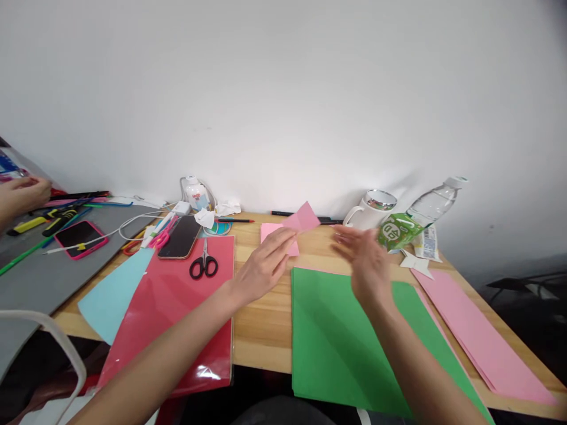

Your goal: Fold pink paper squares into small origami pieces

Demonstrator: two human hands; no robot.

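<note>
My left hand [264, 267] pinches a small pink paper square [303, 218] by its edge and holds it up above the wooden table. Beneath and behind that hand lie more pink paper squares [271, 230], partly covered by my fingers. To the right, my right hand [368, 260] is raised over the green paper [336, 330], fingers stretched out and slightly smeared by motion. Nothing shows in it. Black-handled scissors [204, 265] rest on the red paper [186, 319] in a clear sleeve, left of my left forearm.
Along the back stand a white mug [370, 212], a green carton [397, 232], a tilted water bottle [436, 203] and a white bottle [195, 192]. Pink strips [482, 336] lie right. Phones [180, 237], cables and another person's hand [26, 195] are at left.
</note>
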